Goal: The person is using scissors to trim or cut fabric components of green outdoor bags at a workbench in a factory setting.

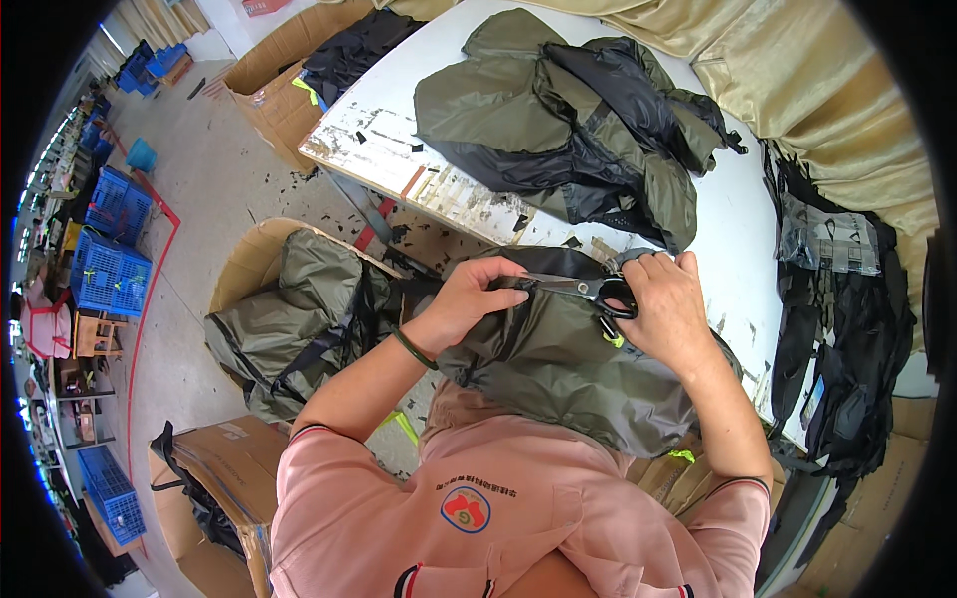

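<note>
My right hand (663,307) grips scissors (570,286) by their black handles, the blades pointing left toward my left hand. With thumb and forefinger, my left hand (467,301) pinches the dark edge of an olive-green and black nylon bag (608,384), right at the scissors' tips. Whether the blades are cutting anything is too small to tell. The bag drapes across my lap and over the table's near edge. A small yellow-green tag or cord (612,337) shows just below the scissors' handles.
More olive and black nylon bags (498,100) lie heaped on the white table (379,110). At left, a cardboard box (249,254) holds similar bags (309,299). Black straps (847,329) hang at the right edge. An open carton (224,468) stands lower left; blue crates (115,269) line the far left.
</note>
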{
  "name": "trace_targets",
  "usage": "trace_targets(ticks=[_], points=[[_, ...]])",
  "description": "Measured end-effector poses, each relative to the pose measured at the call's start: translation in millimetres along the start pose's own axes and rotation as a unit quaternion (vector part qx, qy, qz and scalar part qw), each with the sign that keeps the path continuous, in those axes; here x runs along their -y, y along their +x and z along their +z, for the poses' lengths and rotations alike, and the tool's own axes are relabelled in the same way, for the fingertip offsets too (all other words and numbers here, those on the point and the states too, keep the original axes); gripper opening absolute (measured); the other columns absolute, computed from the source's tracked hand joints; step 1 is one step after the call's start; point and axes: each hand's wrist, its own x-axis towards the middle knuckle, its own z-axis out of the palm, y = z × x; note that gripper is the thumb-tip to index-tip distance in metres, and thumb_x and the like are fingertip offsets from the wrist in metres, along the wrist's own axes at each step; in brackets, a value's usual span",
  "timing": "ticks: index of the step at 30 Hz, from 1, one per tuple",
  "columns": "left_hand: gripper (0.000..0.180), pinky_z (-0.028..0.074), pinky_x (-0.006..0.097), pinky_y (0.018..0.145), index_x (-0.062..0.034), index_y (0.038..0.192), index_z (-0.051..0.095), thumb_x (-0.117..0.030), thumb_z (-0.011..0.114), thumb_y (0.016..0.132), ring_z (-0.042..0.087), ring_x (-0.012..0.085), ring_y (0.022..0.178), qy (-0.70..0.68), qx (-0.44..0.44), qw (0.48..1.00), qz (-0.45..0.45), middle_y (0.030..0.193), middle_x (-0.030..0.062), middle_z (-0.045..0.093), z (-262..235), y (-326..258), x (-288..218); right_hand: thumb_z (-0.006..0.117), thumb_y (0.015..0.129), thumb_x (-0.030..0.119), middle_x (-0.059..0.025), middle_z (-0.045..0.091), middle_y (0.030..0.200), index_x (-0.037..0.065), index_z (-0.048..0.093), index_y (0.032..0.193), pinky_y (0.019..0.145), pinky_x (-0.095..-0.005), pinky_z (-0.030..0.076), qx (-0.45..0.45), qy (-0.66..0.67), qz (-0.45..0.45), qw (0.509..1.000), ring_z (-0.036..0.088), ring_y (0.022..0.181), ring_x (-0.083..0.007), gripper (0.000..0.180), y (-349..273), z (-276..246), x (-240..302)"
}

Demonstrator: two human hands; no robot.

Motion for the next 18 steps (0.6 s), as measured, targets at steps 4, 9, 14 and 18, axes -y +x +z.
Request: trace_targets(ticks=[4, 9, 14, 18], points=[[0.02, 0.047, 0.02, 0.079, -0.0019, 0.102, 0.068, 0.0, 0.071, 0.083, 0.057, 0.0035, 0.086, 0.006, -0.004, 1.0, -0.004, 0.094, -0.0034, 0.065, -0.3, -0.1, -0.9, 0.078, 0.069, 0.022, -0.0085, 0.059, 0.077, 0.007, 0.058, 0.079, 0.077, -0.0397, 0.035, 0.025, 0.005, 0.002, 1.0, 0.059, 0.079, -0.0259, 0.028, 1.1, -4.1, 0.0], [0.02, 0.048, 0.021, 0.079, -0.0014, 0.102, 0.069, 0.002, 0.071, 0.083, 0.059, 0.0042, 0.087, -0.005, 0.008, 1.0, -0.005, 0.096, -0.0021, 0.067, -0.3, -0.7, -2.9, 0.079, 0.069, 0.021, -0.0094, 0.061, 0.074, 0.007, 0.059, 0.078, 0.078, -0.0396, 0.036, 0.049, 0.0, 0.004, 0.999, 0.062, 0.075, -0.0267, 0.026, 1.6, -8.3, -2.3], [0.019, 0.049, 0.023, 0.084, -0.0009, 0.103, 0.068, 0.003, 0.069, 0.084, 0.061, 0.0067, 0.09, -0.008, 0.007, 1.0, -0.007, 0.099, 0.0012, 0.068, -0.2, -2.1, -5.7, 0.077, 0.07, 0.02, -0.0092, 0.062, 0.069, 0.007, 0.059, 0.075, 0.079, -0.0395, 0.037, 0.065, 0.001, 0.023, 0.998, 0.063, 0.071, -0.0278, 0.023, -0.1, -10.7, -3.8], [0.017, 0.048, 0.023, 0.084, -0.0007, 0.102, 0.067, 0.002, 0.069, 0.085, 0.06, 0.007, 0.09, 0.0, 0.013, 1.0, -0.017, 0.098, 0.0008, 0.067, 1.8, -2.4, -8.9, 0.078, 0.069, 0.02, -0.0099, 0.062, 0.07, 0.007, 0.059, 0.075, 0.08, -0.0395, 0.038, 0.074, 0.014, 0.065, 0.995, 0.063, 0.072, -0.0286, 0.023, -1.2, -9.5, -5.9]])
